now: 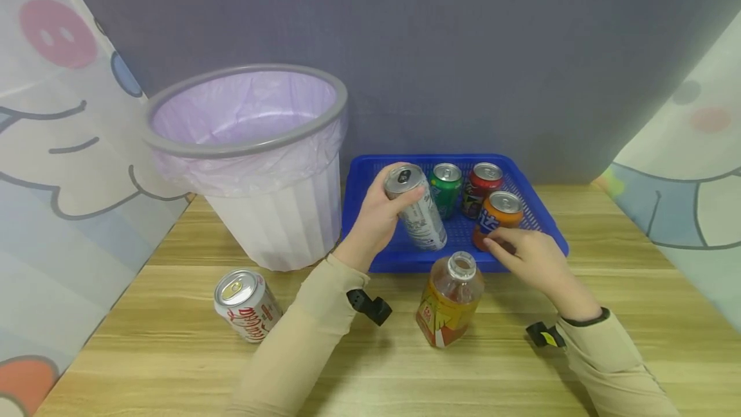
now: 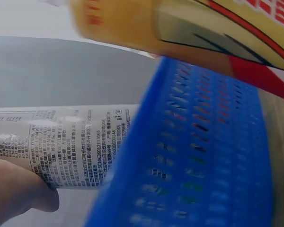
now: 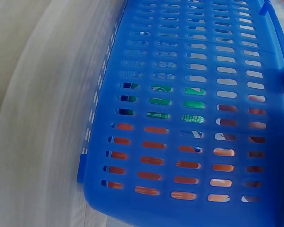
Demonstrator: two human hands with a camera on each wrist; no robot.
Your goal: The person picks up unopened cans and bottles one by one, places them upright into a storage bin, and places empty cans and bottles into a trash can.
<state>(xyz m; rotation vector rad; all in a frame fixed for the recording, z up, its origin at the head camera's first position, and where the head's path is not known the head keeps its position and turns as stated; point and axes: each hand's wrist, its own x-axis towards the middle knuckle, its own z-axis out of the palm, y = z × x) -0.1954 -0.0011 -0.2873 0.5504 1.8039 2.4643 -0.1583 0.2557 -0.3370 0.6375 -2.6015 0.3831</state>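
My left hand [image 1: 376, 211] holds a tall silver-white can [image 1: 425, 221], tilted, above the left part of the blue basket [image 1: 370, 262]. The can's top opening looks dark. In the left wrist view, the thumb [image 2: 19, 191] lies along the printed can [image 2: 71, 142]. My right hand [image 1: 529, 259] is over the basket's front right rim, its fingers loosely bent beside the lower part of an orange soda can [image 1: 506, 210]. Whether the fingertips touch that can is not clear. Behind it stand a green can [image 1: 446, 192] and a red can [image 1: 480, 188], both upright.
A plastic bottle [image 1: 450, 304] with an orange-yellow label and an uncapped neck stands in front of the basket. A white-and-red cola can [image 1: 247, 306] is at the left. Behind it is a white bin [image 1: 278, 217] with a purple liner. A grey panel [image 1: 463, 50] closes the back.
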